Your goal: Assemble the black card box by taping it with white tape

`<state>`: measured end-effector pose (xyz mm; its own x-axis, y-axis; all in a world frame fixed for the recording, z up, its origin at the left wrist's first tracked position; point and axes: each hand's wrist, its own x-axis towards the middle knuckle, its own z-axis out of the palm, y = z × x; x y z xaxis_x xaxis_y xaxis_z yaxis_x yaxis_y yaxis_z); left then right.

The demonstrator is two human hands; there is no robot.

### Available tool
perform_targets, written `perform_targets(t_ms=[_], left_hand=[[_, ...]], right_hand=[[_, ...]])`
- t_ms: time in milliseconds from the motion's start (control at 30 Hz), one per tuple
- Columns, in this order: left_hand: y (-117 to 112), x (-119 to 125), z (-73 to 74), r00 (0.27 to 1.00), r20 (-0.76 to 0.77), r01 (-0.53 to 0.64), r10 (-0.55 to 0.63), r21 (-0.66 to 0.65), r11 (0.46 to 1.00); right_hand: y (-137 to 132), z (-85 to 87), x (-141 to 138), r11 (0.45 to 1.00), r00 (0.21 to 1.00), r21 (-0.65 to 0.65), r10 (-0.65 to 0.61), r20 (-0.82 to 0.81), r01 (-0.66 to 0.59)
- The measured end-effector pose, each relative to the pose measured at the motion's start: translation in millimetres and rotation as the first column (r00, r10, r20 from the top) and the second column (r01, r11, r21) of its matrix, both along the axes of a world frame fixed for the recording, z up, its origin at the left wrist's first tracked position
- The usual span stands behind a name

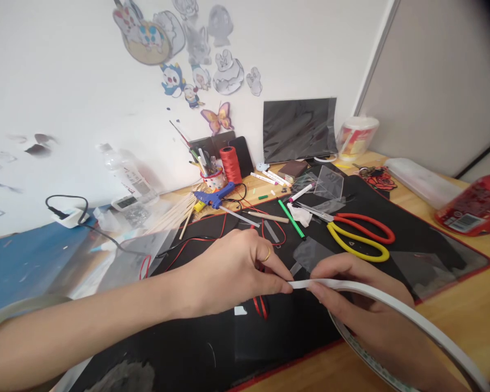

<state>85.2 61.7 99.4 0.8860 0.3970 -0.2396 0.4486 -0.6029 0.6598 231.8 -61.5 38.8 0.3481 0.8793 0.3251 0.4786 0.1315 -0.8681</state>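
Black mat [412,239] — 2 hands, left hand [228,272] and right hand [359,305], fingers pinched on 1 white strip [392,302].

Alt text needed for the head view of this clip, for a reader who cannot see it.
Two bare hands pinch the end of a curved white strip above a black mat: the left hand grips its tip and the right hand holds it just behind. Red-and-yellow scissors, markers and a blue glue gun lie beyond.
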Motion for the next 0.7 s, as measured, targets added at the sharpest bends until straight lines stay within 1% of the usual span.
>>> perform_targets(t_ms=[133,300,467,600,700], left_hand=[[-2.4,1.2,3.4,1.000,-0.007,-0.009,0.009,-0.016,1.000],[-4.6,2.5,6.2,1.000,0.013,0.017,-0.017,-0.033,0.999],[-3.9,1.7,3.4,0.998,0.051,0.028,-0.025,-0.058,0.998],[-3.1,1.2,-0.7,0.993,0.113,0.025,-0.018,-0.058,0.998],[-1.9,2.1,-2.5,0.993,0.114,0.038,-0.031,-0.055,0.998]], right_hand=[[-1.8,-0.6,-0.1,1.000,1.000,-0.019,-0.008,-0.008,0.007],[-2.6,-1.6,-1.0,1.000,1.000,-0.029,-0.005,-0.006,0.005],[-0.7,-2.1,-1.8,0.999,1.000,-0.041,0.009,-0.013,-0.009],[0.3,-3.2,-2.1,0.998,0.999,-0.066,0.022,-0.038,-0.025],[0.8,-3.7,-3.1,0.996,0.998,-0.083,0.010,-0.056,-0.014]])
